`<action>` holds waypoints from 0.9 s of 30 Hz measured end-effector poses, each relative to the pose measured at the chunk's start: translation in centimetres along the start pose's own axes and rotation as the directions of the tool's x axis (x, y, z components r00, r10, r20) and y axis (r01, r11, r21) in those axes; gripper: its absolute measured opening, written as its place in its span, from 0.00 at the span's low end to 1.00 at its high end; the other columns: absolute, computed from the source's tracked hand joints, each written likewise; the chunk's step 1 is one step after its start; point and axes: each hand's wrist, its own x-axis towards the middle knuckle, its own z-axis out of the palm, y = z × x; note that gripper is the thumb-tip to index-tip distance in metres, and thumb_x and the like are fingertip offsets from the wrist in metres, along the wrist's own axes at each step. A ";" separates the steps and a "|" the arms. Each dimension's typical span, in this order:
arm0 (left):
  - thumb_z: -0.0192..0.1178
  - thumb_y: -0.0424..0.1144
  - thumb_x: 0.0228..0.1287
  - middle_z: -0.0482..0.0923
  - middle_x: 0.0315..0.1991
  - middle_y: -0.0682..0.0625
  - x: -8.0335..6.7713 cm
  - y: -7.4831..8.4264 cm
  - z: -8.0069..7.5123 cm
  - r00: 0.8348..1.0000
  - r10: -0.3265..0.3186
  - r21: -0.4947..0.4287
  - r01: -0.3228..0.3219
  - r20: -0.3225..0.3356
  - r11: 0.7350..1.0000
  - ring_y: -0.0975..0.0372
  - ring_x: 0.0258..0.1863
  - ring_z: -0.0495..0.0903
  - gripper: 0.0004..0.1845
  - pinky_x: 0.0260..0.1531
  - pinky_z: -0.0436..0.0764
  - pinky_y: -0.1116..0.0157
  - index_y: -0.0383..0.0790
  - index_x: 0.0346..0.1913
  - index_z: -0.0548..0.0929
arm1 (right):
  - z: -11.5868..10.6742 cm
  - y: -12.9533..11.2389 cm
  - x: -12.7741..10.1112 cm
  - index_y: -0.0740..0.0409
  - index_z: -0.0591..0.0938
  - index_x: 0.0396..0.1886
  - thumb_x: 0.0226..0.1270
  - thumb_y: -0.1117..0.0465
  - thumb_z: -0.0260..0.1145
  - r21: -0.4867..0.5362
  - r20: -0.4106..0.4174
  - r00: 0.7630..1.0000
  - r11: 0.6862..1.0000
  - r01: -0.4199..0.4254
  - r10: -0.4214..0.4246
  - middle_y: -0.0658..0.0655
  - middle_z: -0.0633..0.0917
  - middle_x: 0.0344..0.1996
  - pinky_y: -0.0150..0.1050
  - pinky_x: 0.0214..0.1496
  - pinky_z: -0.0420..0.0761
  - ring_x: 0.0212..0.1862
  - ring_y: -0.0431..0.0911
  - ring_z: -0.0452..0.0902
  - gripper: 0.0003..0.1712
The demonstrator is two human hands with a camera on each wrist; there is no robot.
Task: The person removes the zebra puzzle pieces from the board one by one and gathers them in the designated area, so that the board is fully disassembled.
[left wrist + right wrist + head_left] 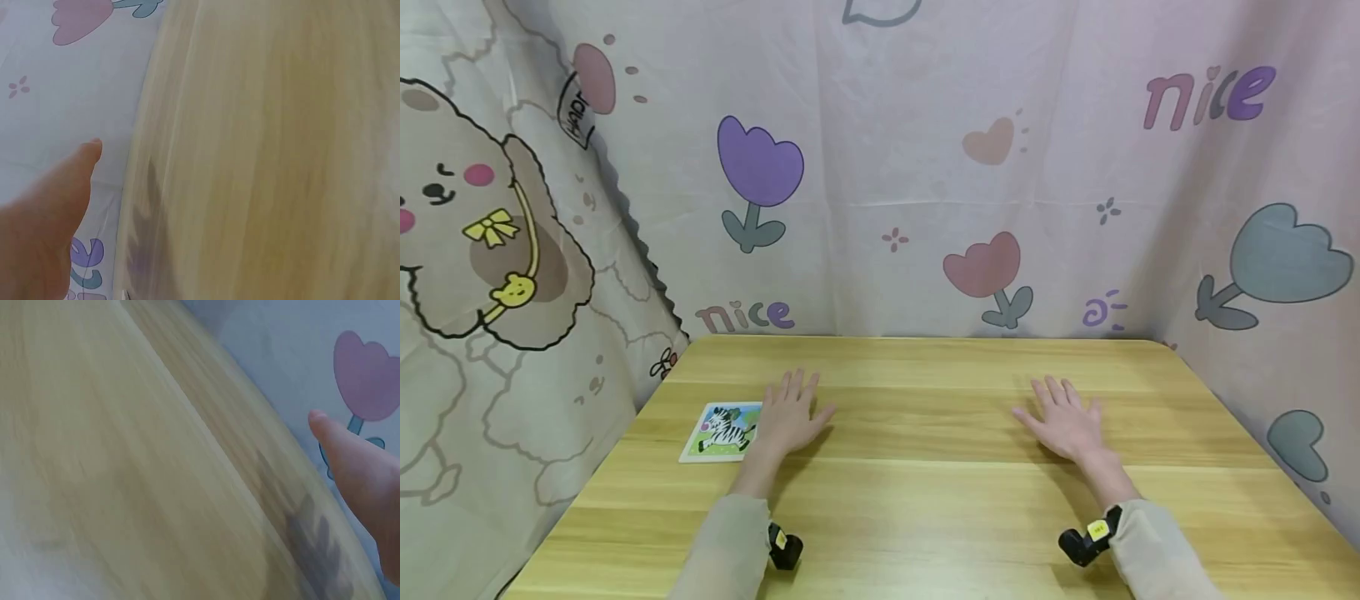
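Zebra card [722,433] is positioned near the left edge of the desk [925,517], its right side partly overlapped in the head view by the left hand [787,421]. Both this hand and the right hand [1067,427] are held with fingers spread. The back edge is bordered by a printed curtain [880,158].

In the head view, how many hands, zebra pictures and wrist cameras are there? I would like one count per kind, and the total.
Left hand and right hand: 2
Zebra picture: 1
Left wrist camera and right wrist camera: 2
Total: 5
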 end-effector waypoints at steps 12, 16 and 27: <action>0.64 0.58 0.52 0.44 0.70 0.30 -2.8 -4.3 -1.9 0.999 0.003 -0.166 -0.010 -0.040 0.986 0.40 0.68 0.44 0.56 0.65 0.44 0.42 0.24 0.69 0.47 | -0.1 -7.9 3.1 0.72 0.55 0.68 0.69 0.38 0.47 0.236 -0.091 0.981 0.953 0.190 -0.173 0.71 0.57 0.67 0.55 0.69 0.50 0.68 0.63 0.51 0.45; 0.68 0.53 0.51 0.43 0.69 0.28 -4.1 -6.5 -2.8 0.997 -0.054 -0.311 0.034 -0.058 0.950 0.37 0.67 0.45 0.57 0.63 0.48 0.40 0.25 0.70 0.43 | 0.1 -12.0 3.7 0.69 0.54 0.70 0.68 0.40 0.51 0.400 -0.053 0.976 0.891 0.213 -0.210 0.69 0.56 0.68 0.52 0.70 0.50 0.69 0.60 0.50 0.45; 0.67 0.50 0.54 0.35 0.67 0.21 -7.9 -11.8 -3.8 0.981 -0.182 -0.493 0.193 0.071 0.848 0.30 0.64 0.41 0.60 0.59 0.47 0.35 0.23 0.69 0.34 | 2.2 -23.7 3.5 0.63 0.52 0.72 0.66 0.46 0.58 0.605 0.063 0.906 0.738 0.298 -0.418 0.63 0.56 0.70 0.46 0.70 0.53 0.69 0.54 0.52 0.44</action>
